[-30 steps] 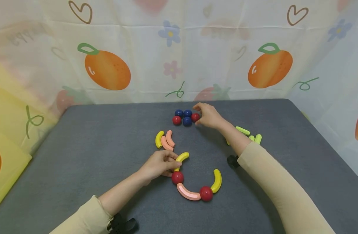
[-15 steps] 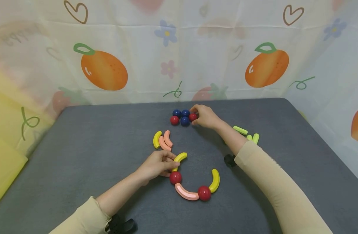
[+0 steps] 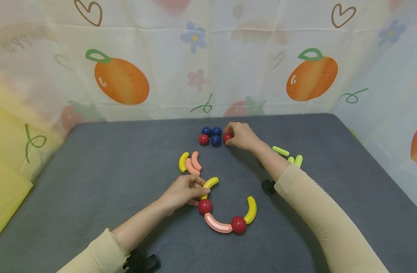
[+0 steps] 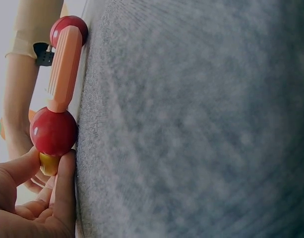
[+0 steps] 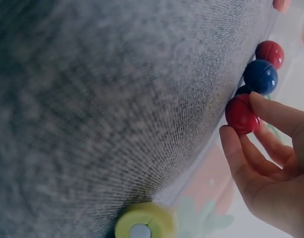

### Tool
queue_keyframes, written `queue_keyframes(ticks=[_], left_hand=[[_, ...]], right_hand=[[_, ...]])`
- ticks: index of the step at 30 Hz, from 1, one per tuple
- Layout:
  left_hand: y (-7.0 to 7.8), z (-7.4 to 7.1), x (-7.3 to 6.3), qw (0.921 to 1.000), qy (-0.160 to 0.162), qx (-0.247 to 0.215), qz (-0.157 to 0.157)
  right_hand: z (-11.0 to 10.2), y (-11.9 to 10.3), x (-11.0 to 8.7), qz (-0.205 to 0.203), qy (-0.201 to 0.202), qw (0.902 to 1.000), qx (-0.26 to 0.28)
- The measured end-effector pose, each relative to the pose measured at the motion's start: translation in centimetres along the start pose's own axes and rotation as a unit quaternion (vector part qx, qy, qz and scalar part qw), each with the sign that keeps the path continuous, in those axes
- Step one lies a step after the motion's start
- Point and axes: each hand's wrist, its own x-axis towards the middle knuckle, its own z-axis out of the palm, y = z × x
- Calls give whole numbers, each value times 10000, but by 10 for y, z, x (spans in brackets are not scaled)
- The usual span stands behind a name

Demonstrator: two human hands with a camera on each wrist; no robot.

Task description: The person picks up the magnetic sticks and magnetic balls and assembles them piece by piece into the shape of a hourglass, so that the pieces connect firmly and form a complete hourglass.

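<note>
My left hand (image 3: 184, 192) pinches a curved yellow stick (image 3: 211, 182) whose lower end meets a red ball (image 3: 205, 206). From that ball a curved pink stick (image 3: 218, 224) runs to a second red ball (image 3: 239, 225), which joins another curved yellow stick (image 3: 251, 209); together they form an open arc. At the back of the table, my right hand (image 3: 241, 135) holds a red ball (image 5: 242, 114) between thumb and fingers. Just left of it sit several blue balls (image 3: 216, 140) and one more red ball (image 3: 204, 139).
A loose yellow stick (image 3: 183, 162) and two pink sticks (image 3: 196, 161) lie beyond my left hand. Short green sticks (image 3: 281, 151) lie right of my right forearm, partly hidden by it. A patterned cloth (image 3: 242, 76) hangs behind the grey table (image 3: 126, 159).
My right hand has closed its fingers on the red ball and drawn it slightly right, away from the blue balls. My left hand keeps its hold on the yellow stick.
</note>
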Motion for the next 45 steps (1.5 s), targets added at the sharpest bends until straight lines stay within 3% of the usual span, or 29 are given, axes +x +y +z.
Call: queue_keyframes(ticks=[6,12,20,29,39,45], left_hand=[[0,1,0,10000,-31,-16,-43],[2,2,-1,10000,-32,36,-34],[4,1,-2,10000,15,55,-52],[4,0,-1,10000,30,17,-66],[1,-5,0,9985,-476,120,245],[2,-5,-1,9962,-672,356,434]], right_hand=[[-7,5,-12,-12,-167,9997,179],[-12,5,-35,-328,-520,9967,528],[-6,-6,-67,-913,-1216,9829,1038],[2,-17,-85,-1250,-1786,9682,1227],[12,-26,-90,-1563,-1916,9663,715],[12,-27,-92,-1541,-2021,9630,903]])
